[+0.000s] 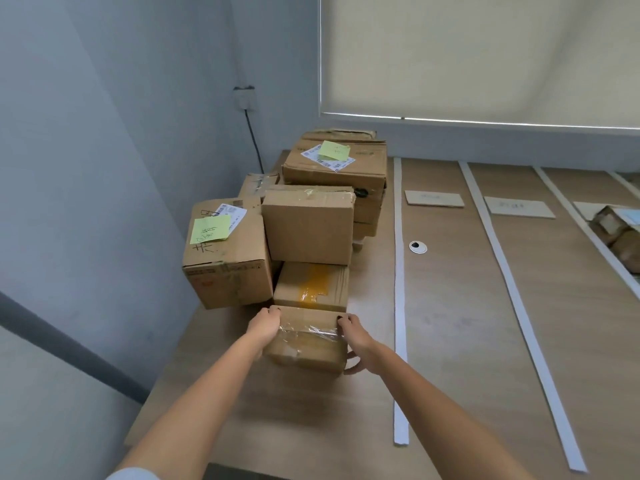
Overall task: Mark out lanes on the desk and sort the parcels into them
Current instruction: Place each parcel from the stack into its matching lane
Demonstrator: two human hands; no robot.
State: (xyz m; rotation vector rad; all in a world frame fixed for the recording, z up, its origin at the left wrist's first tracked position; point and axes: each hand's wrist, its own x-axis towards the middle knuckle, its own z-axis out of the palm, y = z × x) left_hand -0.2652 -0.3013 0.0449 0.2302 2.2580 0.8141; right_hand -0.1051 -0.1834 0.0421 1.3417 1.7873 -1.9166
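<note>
Cardboard parcel gripped at both ends

Both hands hold a small taped parcel (pixel 306 341) near the tabletop's (pixel 450 341) left edge: left hand (pixel 265 325) on its left end, right hand (pixel 356 337) curled round its right end, before the stacked parcels (pixel 308 225).

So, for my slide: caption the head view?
Both hands grip a taped parcel beside strip-marked desk lanes.

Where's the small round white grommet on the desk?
The small round white grommet sits in the wooden desk, right of the first white tape strip, beyond both hands.
</note>
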